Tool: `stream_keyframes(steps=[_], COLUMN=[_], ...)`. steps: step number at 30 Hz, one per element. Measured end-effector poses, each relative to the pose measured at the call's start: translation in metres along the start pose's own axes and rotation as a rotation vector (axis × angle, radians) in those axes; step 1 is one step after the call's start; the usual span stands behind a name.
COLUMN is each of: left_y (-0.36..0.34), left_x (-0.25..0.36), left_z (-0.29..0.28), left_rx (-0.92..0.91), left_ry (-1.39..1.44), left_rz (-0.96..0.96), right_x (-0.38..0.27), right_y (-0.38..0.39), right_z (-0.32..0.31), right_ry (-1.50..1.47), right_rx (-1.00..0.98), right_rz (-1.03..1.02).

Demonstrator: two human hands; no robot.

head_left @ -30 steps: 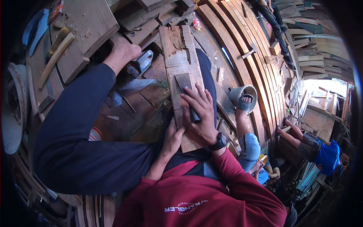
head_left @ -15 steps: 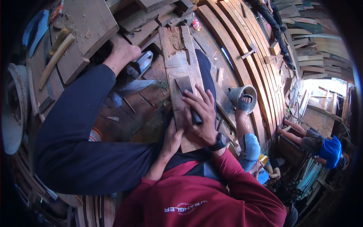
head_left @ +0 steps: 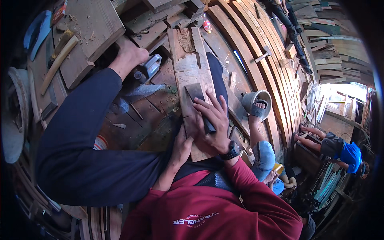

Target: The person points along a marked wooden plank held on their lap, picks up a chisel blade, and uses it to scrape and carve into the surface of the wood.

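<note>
A long wooden board [head_left: 196, 72], split and rough at its far end, lies lengthwise across my lap. My left hand [head_left: 182, 150] grips the board's left edge near its close end; some of its fingers are hidden. On the board rests a flat grey blade-like tool [head_left: 194, 92] with a slanted end and a dark part [head_left: 209, 126] under my palm. My right hand [head_left: 214, 122] lies over this tool with fingers stretched forward, holding it against the wood. The hand hides part of the tool, so its exact kind cannot be made out.
A pale bucket [head_left: 250, 101] with another person's foot at it stands to the right, beside long stacked planks [head_left: 256, 60] and a hammer [head_left: 263, 54]. A grey plastic bottle [head_left: 152, 66] is near my bare foot. A wooden block [head_left: 90, 36] stands far left. A worker in blue [head_left: 350, 158] bends at right.
My right hand and the flat tool have shifted very slightly toward me along the board. My left hand stays in place. The worker in blue has moved a little.
</note>
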State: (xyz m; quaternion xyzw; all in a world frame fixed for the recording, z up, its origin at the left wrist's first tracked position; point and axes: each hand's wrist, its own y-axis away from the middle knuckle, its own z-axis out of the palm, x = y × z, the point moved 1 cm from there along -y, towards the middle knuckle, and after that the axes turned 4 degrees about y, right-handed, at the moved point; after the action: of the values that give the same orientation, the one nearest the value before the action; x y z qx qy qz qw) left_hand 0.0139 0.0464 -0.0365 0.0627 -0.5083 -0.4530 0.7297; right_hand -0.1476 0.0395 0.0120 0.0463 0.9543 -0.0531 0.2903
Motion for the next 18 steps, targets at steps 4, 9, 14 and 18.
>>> stream_keyframes(steps=[4,9,14,18], left_y=[-0.001,-0.001,-0.002,-0.001], left_x=[0.002,0.0,-0.002,-0.001], left_z=[0.004,0.005,0.003,0.007], left_rx=[0.011,0.091,0.091,0.101], left_ry=[-0.052,-0.019,-0.003,0.036], left_rz=[0.009,0.068,0.07,0.076], right_x=[-0.005,-0.001,0.001,-0.007], right_y=[-0.005,-0.002,0.003,-0.006], right_z=[0.003,0.003,0.001,0.005], right_ry=[0.012,0.007,-0.052,0.034], right_rx=[0.002,0.033,0.044,0.054], right_rz=[0.014,0.029,0.018,0.052])
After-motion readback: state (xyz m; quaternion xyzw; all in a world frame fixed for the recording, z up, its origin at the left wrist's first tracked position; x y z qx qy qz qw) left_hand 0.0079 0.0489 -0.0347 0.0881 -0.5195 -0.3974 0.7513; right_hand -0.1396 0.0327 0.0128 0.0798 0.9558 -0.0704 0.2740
